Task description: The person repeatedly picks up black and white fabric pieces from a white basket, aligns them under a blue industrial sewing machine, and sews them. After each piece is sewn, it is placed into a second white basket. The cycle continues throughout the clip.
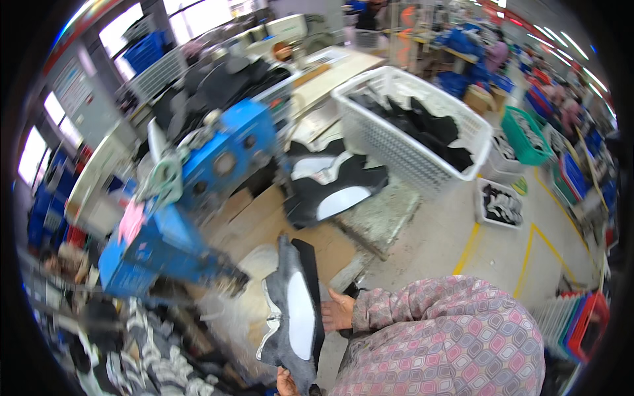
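Observation:
A dark grey and black fabric piece with a white oval patch (pixel 302 317) lies lengthwise on the work surface, beside the head of a blue machine (pixel 162 254). My left hand (pixel 286 383), at the lower edge of the view, pinches the piece's near end; its fingers are partly cut off. Against the right edge of the piece rests my right hand (pixel 340 310), fingers stretched out flat and fingertips partly hidden at the edge. Farther off, similar black pieces with white patches (pixel 343 201) lie on the table.
A large white basket (pixel 413 125) holds black pieces. Grey and white pieces (pixel 152 350) are heaped at the lower left. A small white crate (pixel 500 203) and a green basket (pixel 525 135) stand to the right. Cardboard (pixel 264 214) covers part of the work surface.

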### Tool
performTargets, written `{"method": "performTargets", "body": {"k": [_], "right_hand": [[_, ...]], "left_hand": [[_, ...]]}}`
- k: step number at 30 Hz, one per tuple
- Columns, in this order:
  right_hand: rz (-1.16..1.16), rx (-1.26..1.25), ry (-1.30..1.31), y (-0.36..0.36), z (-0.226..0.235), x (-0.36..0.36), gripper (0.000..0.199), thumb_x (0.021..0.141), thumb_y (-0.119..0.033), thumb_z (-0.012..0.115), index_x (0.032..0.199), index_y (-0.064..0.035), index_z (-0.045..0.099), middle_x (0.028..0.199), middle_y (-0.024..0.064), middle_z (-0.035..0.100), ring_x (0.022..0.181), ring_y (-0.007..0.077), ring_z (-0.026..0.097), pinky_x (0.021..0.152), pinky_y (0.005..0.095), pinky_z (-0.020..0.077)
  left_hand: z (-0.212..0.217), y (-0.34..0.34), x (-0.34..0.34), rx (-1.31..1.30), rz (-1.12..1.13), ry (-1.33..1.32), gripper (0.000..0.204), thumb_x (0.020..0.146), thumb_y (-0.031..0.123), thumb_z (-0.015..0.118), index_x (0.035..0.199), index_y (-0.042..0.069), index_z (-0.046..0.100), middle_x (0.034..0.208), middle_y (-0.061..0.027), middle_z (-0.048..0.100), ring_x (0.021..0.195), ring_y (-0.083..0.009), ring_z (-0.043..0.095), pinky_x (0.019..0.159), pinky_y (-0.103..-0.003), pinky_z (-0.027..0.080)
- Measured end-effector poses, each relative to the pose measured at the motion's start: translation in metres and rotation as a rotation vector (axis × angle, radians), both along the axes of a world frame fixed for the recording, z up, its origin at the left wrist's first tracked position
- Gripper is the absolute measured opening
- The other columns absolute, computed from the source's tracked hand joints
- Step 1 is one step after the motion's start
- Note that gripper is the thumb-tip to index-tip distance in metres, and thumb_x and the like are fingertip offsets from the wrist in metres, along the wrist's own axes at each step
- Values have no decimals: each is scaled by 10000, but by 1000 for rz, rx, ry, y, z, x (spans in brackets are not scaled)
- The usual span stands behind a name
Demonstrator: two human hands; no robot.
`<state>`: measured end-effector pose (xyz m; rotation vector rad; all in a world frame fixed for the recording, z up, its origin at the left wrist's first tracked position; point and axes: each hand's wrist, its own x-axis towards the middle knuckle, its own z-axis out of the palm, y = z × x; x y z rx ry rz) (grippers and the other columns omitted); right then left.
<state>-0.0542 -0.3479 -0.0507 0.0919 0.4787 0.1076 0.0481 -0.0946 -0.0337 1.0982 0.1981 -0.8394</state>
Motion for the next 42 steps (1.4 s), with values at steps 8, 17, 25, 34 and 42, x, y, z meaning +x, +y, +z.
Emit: {"method": "performTargets", "body": {"k": [8,17,25,34,42], "right_hand": [[-410,-809,-476,-126,86,-116,530,850,-351,352,1269,-83,172,1281,94,277,1141,253,329,859,452,358],[-1125,-1326,-46,-293,195,-338,549,840,-450,300,1262,-114,192,1183,98,403,1015,246,472,682,372,494],[-923,-1020,161,-492,195,-387,569,787,-519,392,1155,-86,387,1185,85,418,1077,242,408,840,432,361],[-499,-823,419,-510,105,-358,542,791,-449,439,1206,-114,344,1238,74,368,1102,281,391,860,472,340],[-616,-1186,842,-452,138,-364,706,750,-357,555,1258,-50,171,1293,128,219,1071,295,391,790,420,415]], "left_hand": [[78,-176,8,-259,-827,-209,54,714,20,493,766,12,505,657,-52,542,610,-122,513,556,-238,403],[246,-501,-162,-283,-1560,-782,117,767,88,516,754,-27,498,536,-14,495,479,-78,481,428,-205,383],[286,-695,-231,38,-1465,-741,49,688,56,537,705,50,491,540,-16,465,432,-114,471,395,-224,383],[233,-721,-232,530,-1798,-1030,122,683,107,537,661,-14,528,540,-63,503,433,-151,495,387,-252,384],[204,-724,-212,579,-1918,-1388,216,645,197,560,593,-9,598,547,-82,587,523,-169,580,539,-265,462]]}}
